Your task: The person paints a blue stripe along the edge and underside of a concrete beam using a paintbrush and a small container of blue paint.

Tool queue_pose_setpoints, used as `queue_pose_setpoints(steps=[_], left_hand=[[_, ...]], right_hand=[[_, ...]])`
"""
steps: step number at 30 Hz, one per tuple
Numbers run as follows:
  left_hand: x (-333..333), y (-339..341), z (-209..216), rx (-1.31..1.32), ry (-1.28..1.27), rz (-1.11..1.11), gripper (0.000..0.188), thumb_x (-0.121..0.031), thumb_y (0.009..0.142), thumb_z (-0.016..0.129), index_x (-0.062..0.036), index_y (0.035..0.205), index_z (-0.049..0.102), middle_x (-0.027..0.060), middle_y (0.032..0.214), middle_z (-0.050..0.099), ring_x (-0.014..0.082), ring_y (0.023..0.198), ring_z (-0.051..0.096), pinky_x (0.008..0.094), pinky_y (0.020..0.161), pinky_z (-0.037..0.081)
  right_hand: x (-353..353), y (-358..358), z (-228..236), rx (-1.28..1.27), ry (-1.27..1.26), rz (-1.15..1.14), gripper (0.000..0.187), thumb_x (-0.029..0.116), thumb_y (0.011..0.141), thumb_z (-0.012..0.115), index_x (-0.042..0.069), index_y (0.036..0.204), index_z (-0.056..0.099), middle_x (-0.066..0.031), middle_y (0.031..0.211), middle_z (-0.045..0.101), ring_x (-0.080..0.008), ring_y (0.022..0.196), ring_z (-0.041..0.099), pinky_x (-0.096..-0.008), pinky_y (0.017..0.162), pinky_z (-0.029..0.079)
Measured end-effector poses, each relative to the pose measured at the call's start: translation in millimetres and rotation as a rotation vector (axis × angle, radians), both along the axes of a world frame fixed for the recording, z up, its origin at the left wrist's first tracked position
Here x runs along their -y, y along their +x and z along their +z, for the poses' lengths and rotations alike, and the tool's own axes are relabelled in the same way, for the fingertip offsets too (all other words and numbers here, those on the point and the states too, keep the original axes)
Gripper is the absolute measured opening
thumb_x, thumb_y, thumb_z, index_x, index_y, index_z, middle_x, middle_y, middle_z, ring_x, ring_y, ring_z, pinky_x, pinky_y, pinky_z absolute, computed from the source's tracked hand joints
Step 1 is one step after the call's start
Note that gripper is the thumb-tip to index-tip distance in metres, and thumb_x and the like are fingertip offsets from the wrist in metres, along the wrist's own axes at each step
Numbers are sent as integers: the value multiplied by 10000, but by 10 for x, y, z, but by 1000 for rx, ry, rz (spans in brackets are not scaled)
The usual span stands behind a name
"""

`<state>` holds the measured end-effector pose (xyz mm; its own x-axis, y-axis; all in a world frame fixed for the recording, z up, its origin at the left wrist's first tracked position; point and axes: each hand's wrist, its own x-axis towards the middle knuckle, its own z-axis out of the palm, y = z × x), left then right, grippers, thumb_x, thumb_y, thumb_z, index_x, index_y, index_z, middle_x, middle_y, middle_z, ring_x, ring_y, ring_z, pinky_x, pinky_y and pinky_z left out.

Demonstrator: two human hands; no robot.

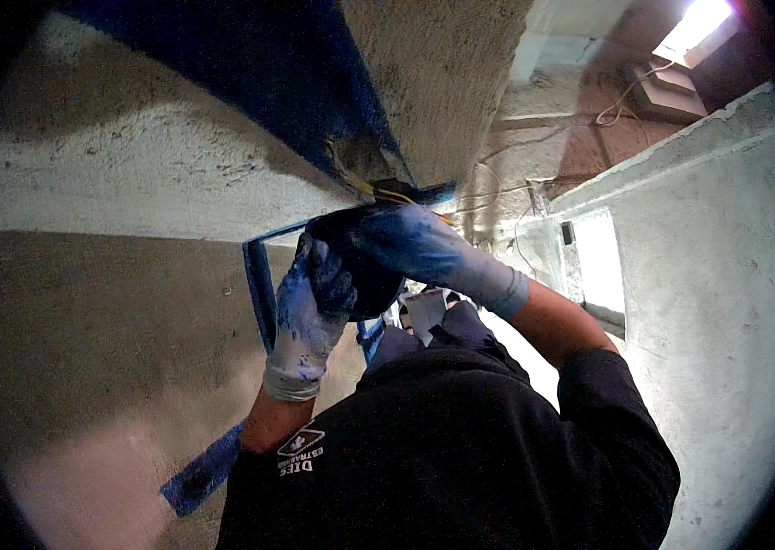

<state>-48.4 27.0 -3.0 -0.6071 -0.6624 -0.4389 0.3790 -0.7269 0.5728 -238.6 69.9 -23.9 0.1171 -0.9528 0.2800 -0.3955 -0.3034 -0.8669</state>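
Against a rough wall [158, 179] crossed by a broad blue band [259, 73], seen from the head camera, a person in paint-smeared pale gloves works with both arms raised. Between the gloved hands sits a dark vessel [376, 291], deep blue to nearly black, its outline rounded at the lower right; shadow hides what it contains. The left hand [311, 298], fingers curled, grips the vessel's left side, blue smudges covering the glove's fingers and speckling its cuff. The right hand [415, 243], heavily blue across the back, reaches over the vessel's upper right; its fingertips are lost in the dark, and whether they hold anything cannot be told. Just above, yellow wires [394, 195] emerge at a recess in the wall. A thin blue frame [261, 284] stands to the left. White lettering and a diamond-shaped emblem [301, 443] mark the person's black top [461, 440], appearing upside down.
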Motion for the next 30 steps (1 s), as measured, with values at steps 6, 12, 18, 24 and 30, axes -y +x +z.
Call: queue_pose_setpoints(steps=[6, 12, 18, 24, 30], left_hand=[[12, 52, -5, -113, 87, -67, 168, -250, 948, 441, -179, 816, 517, -74, 570, 373, 46, 493, 381, 184, 439, 346], [21, 33, -19, -47, 100, -9, 221, -266, 950, 433, -184, 758, 504, -73, 569, 323, 70, 473, 330, 235, 473, 345], [-27, -52, 87, 166, 191, 150, 305, -372, 951, 393, -171, 726, 438, -57, 551, 298, 80, 441, 273, 230, 427, 263], [-26, -85, 97, 135, 177, 112, 333, -308, 957, 412, -181, 650, 415, -67, 543, 248, 71, 443, 255, 206, 431, 249], [-46, 21, 26, 120, 123, 56, 312, -253, 958, 392, -183, 654, 380, -65, 546, 246, 70, 445, 245, 217, 434, 232]], right_hand=[[7, -187, -88, 259, 87, -69, 171, 150, 855, 609, 8, 940, 650, -110, 827, 668, -143, 723, 624, -260, 648, 500], [170, -376, 399, 483, -279, -395, 127, 53, 874, 550, -11, 922, 650, -115, 861, 670, -146, 758, 636, -260, 697, 512], [696, -277, 216, 272, -545, -458, 138, 192, 774, 695, 56, 783, 669, -127, 652, 610, -228, 523, 584, -318, 469, 426], [666, -403, 181, 197, -496, -534, 181, 200, 774, 702, 66, 668, 644, -95, 556, 582, -196, 450, 525, -300, 425, 402], [670, -209, 756, 509, -624, -492, 236, 174, 797, 686, 47, 611, 617, -74, 473, 511, -96, 415, 425, -282, 401, 365]])
